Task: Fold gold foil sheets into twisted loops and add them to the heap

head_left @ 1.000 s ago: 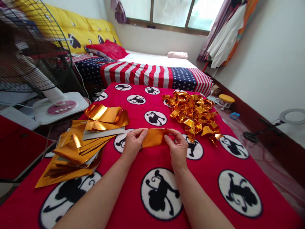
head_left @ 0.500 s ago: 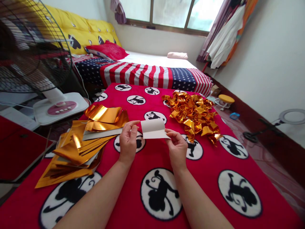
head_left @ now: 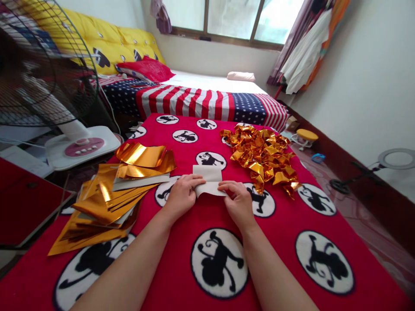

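A small sheet of paper [head_left: 207, 173], pale side up and creased across its middle, is between my hands at the middle of the red cloth. My left hand [head_left: 183, 192] grips its near left edge, fingers on top and thumb hidden. At the near right corner, my right hand [head_left: 238, 201] pinches the same sheet between fingers and thumb. The near edge bows up slightly. To the left lies a loose stack of gold foil paper sheets [head_left: 100, 198], some showing pale backs. Beyond my right hand is a heap of folded gold foil pieces [head_left: 264, 151].
A red cloth with monkey prints [head_left: 275, 259] covers the table. At left stands a fan [head_left: 82, 142] on a white base, close to the foil stack. Behind the table is a bed [head_left: 194, 101] with a striped cover. A yellow stool [head_left: 307, 135] and ring light [head_left: 397, 159] stand at right.
The paper has come down and nearer, and its crease shows more sharply. My left hand has moved from its left side to the near edge, with fingers now over the sheet.
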Action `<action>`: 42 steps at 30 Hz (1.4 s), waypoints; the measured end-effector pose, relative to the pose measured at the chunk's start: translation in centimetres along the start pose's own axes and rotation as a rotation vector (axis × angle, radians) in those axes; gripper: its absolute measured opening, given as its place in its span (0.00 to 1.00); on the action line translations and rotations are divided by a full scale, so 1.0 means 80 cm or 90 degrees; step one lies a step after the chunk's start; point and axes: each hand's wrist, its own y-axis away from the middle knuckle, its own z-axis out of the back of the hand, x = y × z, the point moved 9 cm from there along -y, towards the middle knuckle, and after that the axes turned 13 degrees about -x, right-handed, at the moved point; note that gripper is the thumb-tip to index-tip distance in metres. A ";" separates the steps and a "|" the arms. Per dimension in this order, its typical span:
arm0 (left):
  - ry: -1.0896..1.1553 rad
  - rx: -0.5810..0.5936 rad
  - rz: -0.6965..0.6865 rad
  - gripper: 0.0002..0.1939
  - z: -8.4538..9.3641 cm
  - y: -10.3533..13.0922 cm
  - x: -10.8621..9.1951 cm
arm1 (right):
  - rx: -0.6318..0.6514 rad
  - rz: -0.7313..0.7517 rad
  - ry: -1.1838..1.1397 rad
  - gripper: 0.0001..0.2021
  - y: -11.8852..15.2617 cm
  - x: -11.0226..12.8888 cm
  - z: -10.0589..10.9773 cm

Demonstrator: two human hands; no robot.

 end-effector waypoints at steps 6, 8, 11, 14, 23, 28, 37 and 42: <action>0.060 0.081 -0.026 0.20 0.007 0.000 -0.002 | 0.066 -0.014 -0.027 0.14 0.000 -0.007 -0.005; 0.074 0.107 -0.044 0.23 0.008 0.000 -0.007 | 0.082 -0.010 -0.031 0.12 0.000 -0.006 -0.006; 0.057 0.105 -0.081 0.27 0.009 0.001 -0.017 | 0.091 0.011 -0.024 0.07 -0.001 -0.001 -0.005; 0.023 0.053 -0.093 0.21 0.014 0.002 -0.022 | 0.092 0.013 -0.032 0.05 0.000 0.004 -0.004; 0.050 0.030 -0.085 0.06 0.022 0.002 -0.021 | 0.126 -0.021 -0.048 0.06 0.003 0.001 -0.009; 0.081 0.064 -0.048 0.10 0.016 -0.002 -0.011 | 0.100 -0.091 -0.039 0.08 0.008 -0.017 -0.012; 0.032 0.039 0.009 0.12 0.014 -0.006 0.001 | 0.015 -0.138 0.052 0.10 0.005 -0.019 -0.005; 0.083 0.166 0.051 0.12 0.014 0.002 0.000 | 0.123 -0.158 0.017 0.10 0.016 -0.018 -0.008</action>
